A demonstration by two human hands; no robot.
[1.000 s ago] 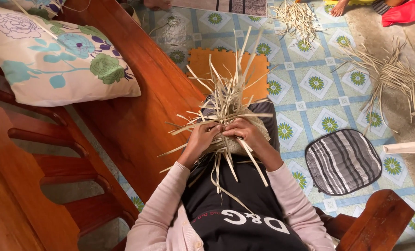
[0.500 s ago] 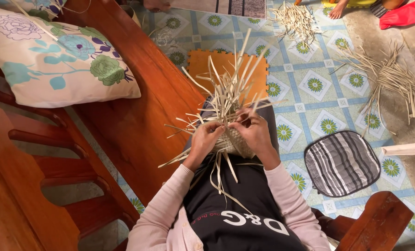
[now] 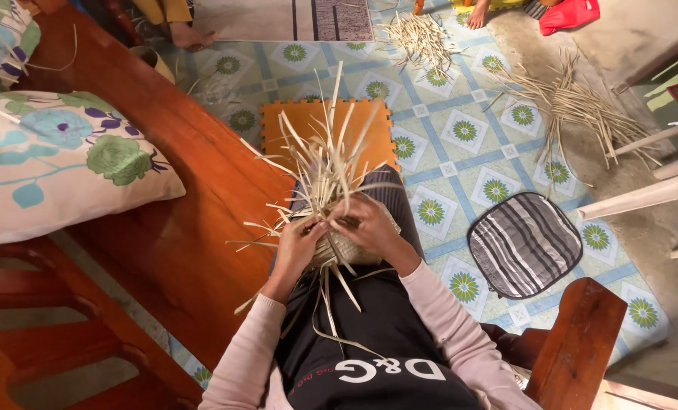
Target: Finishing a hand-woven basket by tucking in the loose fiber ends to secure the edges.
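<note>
A half-woven piece of pale straw strips (image 3: 339,247) rests on my lap, with many loose strip ends (image 3: 325,163) fanning upward and others hanging down over my dark clothing. My left hand (image 3: 299,244) grips the woven part at its left side, fingers curled around it. My right hand (image 3: 371,226) is closed on strips at the top right of the weave, close against my left hand. Both arms are in pale pink sleeves.
A wooden bench (image 3: 172,190) with a floral cushion (image 3: 58,171) stands at my left. An orange foam mat (image 3: 320,129) lies past my knees. A striped pad (image 3: 523,243), straw piles (image 3: 574,102) and another person's foot (image 3: 187,34) are on the patterned floor. A wooden armrest (image 3: 574,334) is at my right.
The view has shifted slightly. My hands stay on the weave, the right hand working strips near the top; the upright strip ends have shifted a little.
</note>
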